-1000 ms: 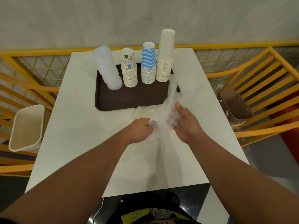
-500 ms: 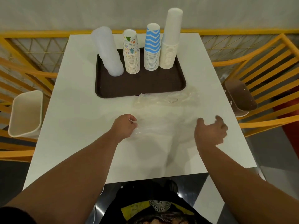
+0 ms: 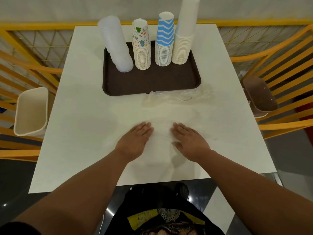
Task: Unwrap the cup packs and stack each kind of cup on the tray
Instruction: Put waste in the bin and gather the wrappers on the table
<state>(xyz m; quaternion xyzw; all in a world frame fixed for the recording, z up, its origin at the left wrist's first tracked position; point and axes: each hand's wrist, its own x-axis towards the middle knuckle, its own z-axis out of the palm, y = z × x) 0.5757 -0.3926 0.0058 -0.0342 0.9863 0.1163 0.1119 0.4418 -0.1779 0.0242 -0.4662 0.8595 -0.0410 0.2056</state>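
Presently both hands, left hand (image 3: 135, 141) and right hand (image 3: 188, 141), press flat (fingers extended, grasping nothing) on clear wrap (image 3: 162, 131) near the tray (image 3: 152, 83) holding four cup stacks (image 3: 163, 39); judged next: gather wrap.

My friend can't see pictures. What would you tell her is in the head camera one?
A person's left hand and right hand press flat on clear plastic wrap spread on a white table. Behind them, a brown tray holds four upside-down cup stacks: clear plastic, cartoon-print, blue zigzag and plain white. More crumpled wrap lies beside the tray.
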